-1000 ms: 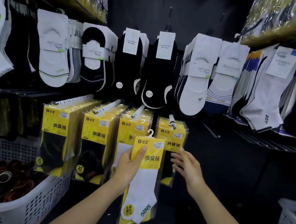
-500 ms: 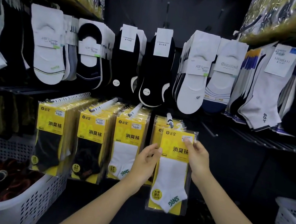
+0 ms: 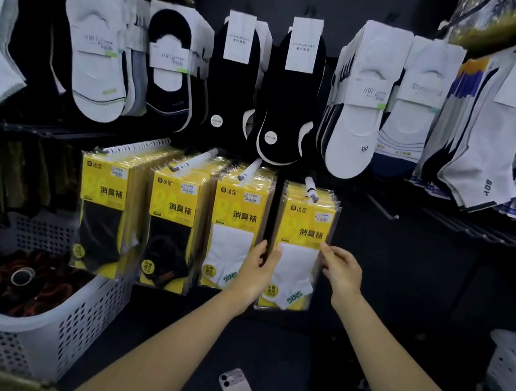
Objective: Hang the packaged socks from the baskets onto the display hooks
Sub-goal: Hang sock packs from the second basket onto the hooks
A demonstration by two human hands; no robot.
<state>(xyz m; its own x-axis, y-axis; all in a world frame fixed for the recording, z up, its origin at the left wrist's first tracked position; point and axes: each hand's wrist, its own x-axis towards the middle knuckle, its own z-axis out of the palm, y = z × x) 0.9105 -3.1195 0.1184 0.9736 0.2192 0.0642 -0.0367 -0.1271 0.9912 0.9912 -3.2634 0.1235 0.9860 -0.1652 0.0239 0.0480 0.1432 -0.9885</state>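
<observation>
Dim, lit from 12 o'clock; glare on yellow packs (image 3: pixel 306 222), pic bends at 3 & 9, edges soft.

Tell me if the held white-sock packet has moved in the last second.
Yes. The white-sock packet moved up and right: it was left of and below the rightmost hook, and now fronts that hook's stack.

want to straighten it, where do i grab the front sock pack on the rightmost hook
Probably best to pinch both side edges of the sock pack at mid-height, from the front: it hangs flat, facing you, on a hook pointing your way.
</observation>
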